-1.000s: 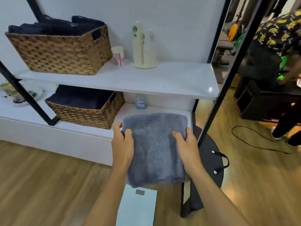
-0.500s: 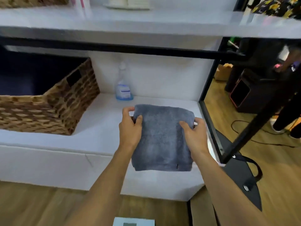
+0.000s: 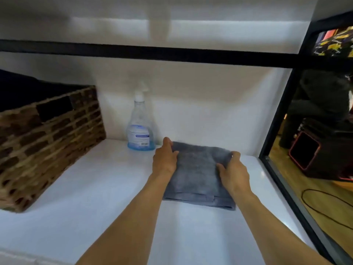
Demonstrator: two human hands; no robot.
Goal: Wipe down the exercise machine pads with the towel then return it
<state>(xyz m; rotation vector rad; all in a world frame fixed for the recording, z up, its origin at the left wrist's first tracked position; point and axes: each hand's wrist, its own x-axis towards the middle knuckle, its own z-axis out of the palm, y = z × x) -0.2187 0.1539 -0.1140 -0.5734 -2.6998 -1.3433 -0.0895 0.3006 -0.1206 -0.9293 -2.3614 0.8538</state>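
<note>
A folded grey towel (image 3: pixel 198 175) lies flat on the white lower shelf (image 3: pixel 99 188), near the back wall and toward the right end. My left hand (image 3: pixel 165 159) grips its far left edge, thumb on top. My right hand (image 3: pixel 234 172) holds its right edge, fingers curled over the far corner. Both forearms reach in under the upper shelf. No exercise machine pad is in view.
A clear spray bottle (image 3: pixel 140 127) with blue liquid stands just left of the towel against the wall. A woven basket (image 3: pixel 47 138) with dark cloth fills the shelf's left side. A black frame bar (image 3: pixel 172 55) crosses overhead. A black post (image 3: pixel 275 119) bounds the right, with wooden floor and a cable (image 3: pixel 324 207) beyond.
Both hands have carried the towel from in front of the shelf unit forward onto the lower shelf, toward the back wall. My view has dropped lower and closer.
</note>
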